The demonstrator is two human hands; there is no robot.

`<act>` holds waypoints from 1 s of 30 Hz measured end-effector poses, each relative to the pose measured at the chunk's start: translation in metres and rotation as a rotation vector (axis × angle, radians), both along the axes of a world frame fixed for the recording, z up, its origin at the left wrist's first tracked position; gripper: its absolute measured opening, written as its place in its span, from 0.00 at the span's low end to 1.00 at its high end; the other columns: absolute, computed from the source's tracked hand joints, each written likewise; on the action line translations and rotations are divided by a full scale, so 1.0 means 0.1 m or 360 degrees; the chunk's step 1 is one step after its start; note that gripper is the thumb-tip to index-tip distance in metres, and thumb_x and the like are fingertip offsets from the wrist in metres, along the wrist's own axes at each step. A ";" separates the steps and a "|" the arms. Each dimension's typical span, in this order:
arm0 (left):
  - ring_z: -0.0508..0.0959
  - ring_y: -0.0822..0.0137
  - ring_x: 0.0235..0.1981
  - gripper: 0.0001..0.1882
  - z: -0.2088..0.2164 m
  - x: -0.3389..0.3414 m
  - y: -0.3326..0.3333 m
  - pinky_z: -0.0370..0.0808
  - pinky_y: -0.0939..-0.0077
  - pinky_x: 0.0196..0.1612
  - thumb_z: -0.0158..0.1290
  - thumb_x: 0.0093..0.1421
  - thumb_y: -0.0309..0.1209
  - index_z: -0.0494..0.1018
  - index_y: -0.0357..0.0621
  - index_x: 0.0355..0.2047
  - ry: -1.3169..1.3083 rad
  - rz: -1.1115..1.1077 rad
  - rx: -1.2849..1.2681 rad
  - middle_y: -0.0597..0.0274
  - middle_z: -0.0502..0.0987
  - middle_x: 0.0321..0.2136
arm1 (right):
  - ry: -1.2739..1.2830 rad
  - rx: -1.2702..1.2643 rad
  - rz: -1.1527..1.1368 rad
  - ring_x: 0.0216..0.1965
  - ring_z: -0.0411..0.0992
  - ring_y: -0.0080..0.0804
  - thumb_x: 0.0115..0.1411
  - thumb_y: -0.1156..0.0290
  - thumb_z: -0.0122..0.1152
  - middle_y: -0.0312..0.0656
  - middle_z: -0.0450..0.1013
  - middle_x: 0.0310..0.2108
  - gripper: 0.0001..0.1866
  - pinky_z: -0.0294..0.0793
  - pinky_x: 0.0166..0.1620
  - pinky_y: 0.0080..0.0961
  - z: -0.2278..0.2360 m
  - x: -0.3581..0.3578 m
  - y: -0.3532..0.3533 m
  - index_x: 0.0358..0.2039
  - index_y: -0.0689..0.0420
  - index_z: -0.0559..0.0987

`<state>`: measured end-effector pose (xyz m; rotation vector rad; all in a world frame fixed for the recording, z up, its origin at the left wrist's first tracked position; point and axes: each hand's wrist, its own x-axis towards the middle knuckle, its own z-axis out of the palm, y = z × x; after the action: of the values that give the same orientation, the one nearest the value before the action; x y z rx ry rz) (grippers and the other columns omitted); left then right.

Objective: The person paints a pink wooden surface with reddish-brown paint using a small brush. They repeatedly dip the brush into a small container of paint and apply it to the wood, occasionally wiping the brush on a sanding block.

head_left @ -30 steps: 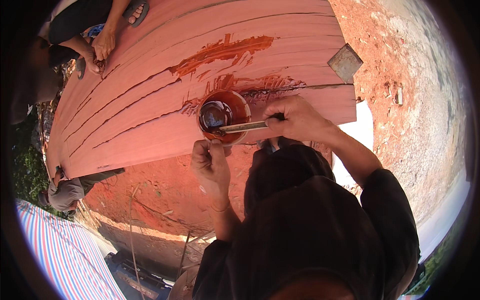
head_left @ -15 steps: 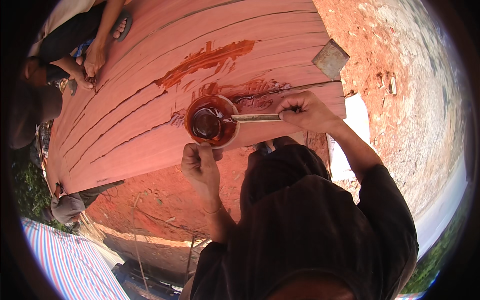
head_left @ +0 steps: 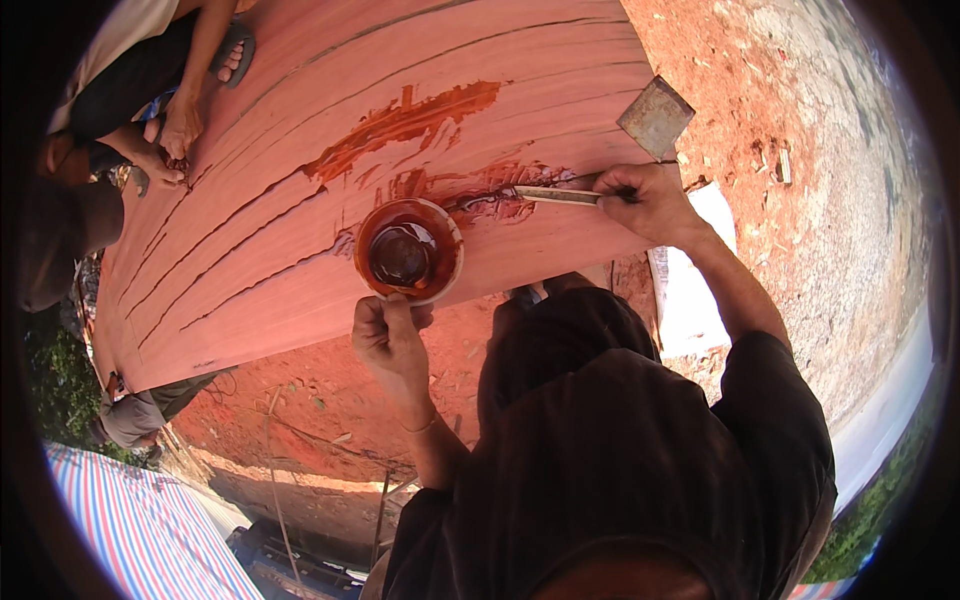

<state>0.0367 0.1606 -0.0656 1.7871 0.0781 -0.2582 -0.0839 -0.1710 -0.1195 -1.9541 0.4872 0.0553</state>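
My left hand [head_left: 393, 338] pinches the near rim of a round bowl [head_left: 451, 262] that holds dark reddish-brown liquid. The bowl is held over the near part of a large reddish wooden panel [head_left: 420, 50] with long dark cracks. Between the thumb and fingers of my right hand [head_left: 650, 203] is a thin flat wooden stick [head_left: 560, 195]. Its far end lies at a wet dark smear [head_left: 500, 205] along one crack, to the right of the bowl. An orange-red smear [head_left: 405, 128] spreads farther back on the panel.
A square metal plate [head_left: 656, 118] lies at the panel's right edge. At the far left, another person's hands [head_left: 172, 145] work at a crack. A person in a grey cap [head_left: 135, 415] is beside the panel's left end. Red soil and a striped sheet [head_left: 130, 520] lie below.
My right hand has moved the stick out of the bowl, right and away from me, onto the smeared crack. My left hand has shifted the bowl slightly left and nearer.
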 end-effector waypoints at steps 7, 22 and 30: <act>0.80 0.73 0.21 0.13 -0.01 -0.01 0.04 0.78 0.79 0.29 0.55 0.70 0.31 0.68 0.40 0.29 -0.0014 0.0023 -0.0016 0.53 0.82 0.22 | -0.0370 -0.0801 0.0098 0.33 0.80 0.42 0.57 0.77 0.69 0.46 0.80 0.32 0.08 0.80 0.39 0.35 0.12 0.01 0.11 0.38 0.60 0.84; 0.78 0.74 0.21 0.13 -0.07 -0.02 0.19 0.77 0.80 0.30 0.55 0.70 0.30 0.68 0.40 0.29 -0.0070 0.0036 -0.0038 0.54 0.81 0.22 | -0.0545 -0.1409 0.0091 0.42 0.77 0.43 0.50 0.77 0.70 0.40 0.80 0.40 0.10 0.78 0.45 0.37 0.19 -0.13 0.31 0.35 0.55 0.83; 0.78 0.74 0.22 0.13 -0.08 -0.02 0.23 0.77 0.80 0.30 0.55 0.70 0.31 0.68 0.39 0.30 -0.0079 0.0071 -0.0070 0.55 0.81 0.22 | -0.0520 -0.1489 0.0041 0.41 0.76 0.41 0.51 0.77 0.70 0.38 0.80 0.41 0.08 0.75 0.44 0.36 0.15 -0.19 0.38 0.33 0.54 0.82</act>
<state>0.0345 0.1838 -0.0737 1.7447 0.0761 -0.1826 -0.1027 -0.1335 -0.1040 -2.8048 0.2798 -0.5609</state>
